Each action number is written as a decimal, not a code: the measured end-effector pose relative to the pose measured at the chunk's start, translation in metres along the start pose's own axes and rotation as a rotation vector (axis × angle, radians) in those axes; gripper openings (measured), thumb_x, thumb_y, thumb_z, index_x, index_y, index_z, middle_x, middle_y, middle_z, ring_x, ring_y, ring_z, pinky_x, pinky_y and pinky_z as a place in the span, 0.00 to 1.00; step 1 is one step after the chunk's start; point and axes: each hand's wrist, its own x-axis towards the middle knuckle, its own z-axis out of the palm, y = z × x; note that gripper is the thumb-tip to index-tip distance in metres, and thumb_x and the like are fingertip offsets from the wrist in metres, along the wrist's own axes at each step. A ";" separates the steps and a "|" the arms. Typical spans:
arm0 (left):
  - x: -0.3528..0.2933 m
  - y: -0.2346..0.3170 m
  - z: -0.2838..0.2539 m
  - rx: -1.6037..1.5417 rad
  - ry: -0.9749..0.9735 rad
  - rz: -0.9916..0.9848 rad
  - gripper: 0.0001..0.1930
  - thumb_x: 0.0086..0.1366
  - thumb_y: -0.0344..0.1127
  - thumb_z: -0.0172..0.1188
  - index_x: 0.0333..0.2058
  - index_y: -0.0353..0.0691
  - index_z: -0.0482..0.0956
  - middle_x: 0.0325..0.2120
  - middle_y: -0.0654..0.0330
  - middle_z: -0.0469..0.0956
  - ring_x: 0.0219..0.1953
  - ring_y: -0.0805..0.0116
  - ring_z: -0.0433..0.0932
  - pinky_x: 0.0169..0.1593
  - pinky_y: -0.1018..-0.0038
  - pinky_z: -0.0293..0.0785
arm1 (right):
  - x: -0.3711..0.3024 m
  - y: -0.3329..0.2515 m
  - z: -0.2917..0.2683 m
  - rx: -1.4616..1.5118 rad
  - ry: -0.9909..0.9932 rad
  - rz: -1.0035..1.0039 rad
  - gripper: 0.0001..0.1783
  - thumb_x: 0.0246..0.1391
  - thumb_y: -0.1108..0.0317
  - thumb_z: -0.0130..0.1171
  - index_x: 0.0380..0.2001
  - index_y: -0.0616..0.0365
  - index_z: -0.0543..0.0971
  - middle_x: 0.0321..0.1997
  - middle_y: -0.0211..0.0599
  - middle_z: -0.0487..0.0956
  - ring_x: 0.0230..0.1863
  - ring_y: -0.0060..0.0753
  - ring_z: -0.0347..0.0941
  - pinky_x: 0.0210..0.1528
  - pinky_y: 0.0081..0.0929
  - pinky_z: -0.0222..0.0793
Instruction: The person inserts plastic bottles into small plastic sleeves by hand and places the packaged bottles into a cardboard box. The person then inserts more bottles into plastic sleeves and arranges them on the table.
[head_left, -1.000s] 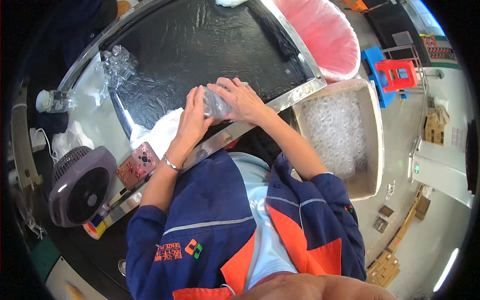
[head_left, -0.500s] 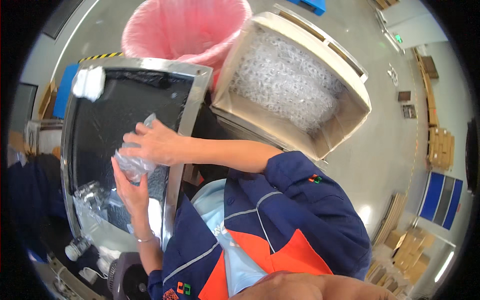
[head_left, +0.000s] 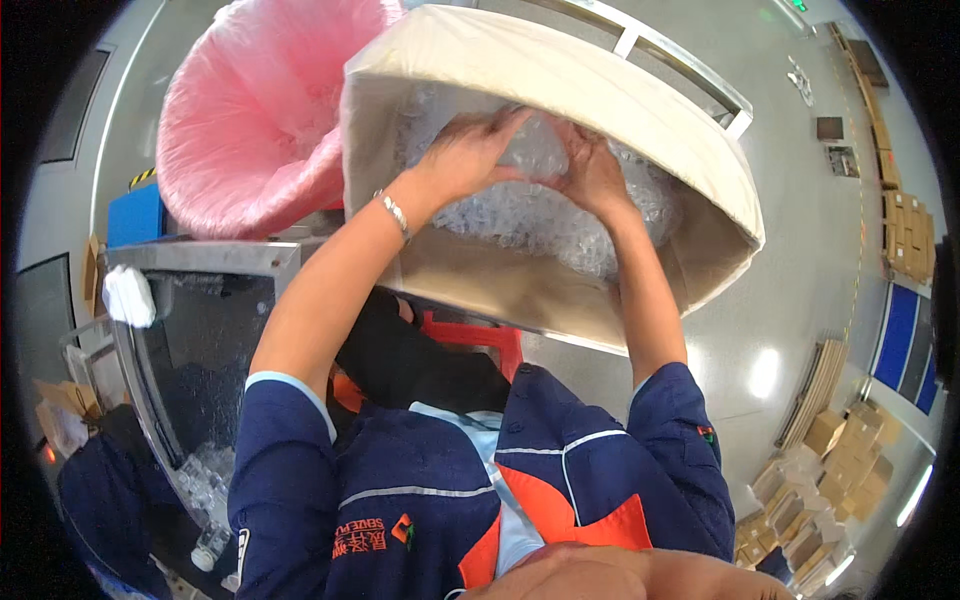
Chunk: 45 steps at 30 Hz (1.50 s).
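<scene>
Both hands reach into a cream fabric-lined bin (head_left: 470, 280) holding a heap of clear plastic pieces (head_left: 560, 235). Between my palms is a bunch of clear plastic (head_left: 535, 150), just above the heap. My left hand (head_left: 468, 158) cups it from the left, with a bracelet on that wrist. From the right, my right hand (head_left: 595, 178) presses against it with bent fingers. The exact shape of the plastic in my hands is too unclear to make out, and some fingertips are hidden behind it.
A pink-lined waste bin (head_left: 250, 130) stands left of the cream bin. Nearer is a metal-framed table with a black top (head_left: 215, 350), bearing a white cloth (head_left: 130, 296) and clear plastic parts (head_left: 205, 485). A red crate (head_left: 475, 335) lies below; metal rails (head_left: 660, 50) run behind.
My hands have moved from the black tabletop to the bin on the right, carrying the clear plastic. The view has shifted, so the bin now sits directly ahead.
</scene>
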 end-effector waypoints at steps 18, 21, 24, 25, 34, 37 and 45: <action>0.068 -0.114 0.019 0.047 -0.071 0.070 0.34 0.57 0.57 0.60 0.59 0.48 0.68 0.61 0.55 0.66 0.64 0.53 0.59 0.66 0.60 0.53 | 0.041 0.042 0.055 0.091 -0.029 -0.211 0.35 0.53 0.48 0.62 0.56 0.61 0.68 0.55 0.51 0.72 0.54 0.49 0.69 0.55 0.41 0.65; 0.066 -0.103 0.011 -0.007 -0.095 0.067 0.32 0.58 0.56 0.60 0.58 0.47 0.69 0.60 0.54 0.66 0.64 0.54 0.59 0.66 0.61 0.52 | 0.036 0.037 0.057 0.039 0.054 -0.272 0.31 0.57 0.51 0.60 0.54 0.64 0.70 0.52 0.53 0.74 0.51 0.50 0.72 0.53 0.41 0.68; 0.071 -0.092 0.000 0.064 -0.147 0.069 0.31 0.59 0.53 0.59 0.58 0.45 0.70 0.60 0.53 0.66 0.63 0.54 0.60 0.66 0.61 0.53 | 0.043 0.035 0.076 -0.036 0.162 -0.306 0.25 0.57 0.53 0.59 0.46 0.65 0.74 0.39 0.50 0.79 0.38 0.53 0.76 0.44 0.44 0.71; 0.070 -0.096 0.002 0.062 -0.146 0.066 0.31 0.59 0.53 0.59 0.58 0.45 0.70 0.60 0.53 0.66 0.63 0.54 0.60 0.66 0.61 0.53 | 0.047 0.036 0.080 -0.035 0.160 -0.309 0.25 0.57 0.53 0.59 0.46 0.65 0.74 0.39 0.50 0.79 0.38 0.53 0.76 0.44 0.44 0.71; 0.072 -0.117 0.034 -0.076 0.022 0.062 0.31 0.59 0.54 0.60 0.57 0.43 0.71 0.59 0.53 0.68 0.61 0.58 0.65 0.64 0.60 0.58 | 0.063 0.034 0.089 -0.025 0.246 -0.418 0.21 0.60 0.54 0.56 0.41 0.65 0.76 0.33 0.53 0.79 0.36 0.53 0.76 0.42 0.45 0.71; 0.055 -0.088 0.030 0.348 -0.248 -0.187 0.31 0.59 0.56 0.59 0.56 0.44 0.71 0.56 0.53 0.71 0.59 0.56 0.67 0.62 0.58 0.60 | 0.069 0.025 0.087 0.062 0.022 -0.234 0.19 0.58 0.57 0.58 0.43 0.62 0.76 0.42 0.55 0.78 0.46 0.54 0.74 0.50 0.45 0.69; -0.243 0.043 -0.053 -0.147 0.498 -0.044 0.28 0.46 0.28 0.68 0.50 0.40 0.75 0.50 0.51 0.74 0.48 0.53 0.76 0.50 0.62 0.73 | 0.073 0.087 0.135 -0.150 0.063 -0.280 0.36 0.60 0.49 0.53 0.57 0.73 0.66 0.62 0.61 0.65 0.65 0.58 0.57 0.70 0.47 0.43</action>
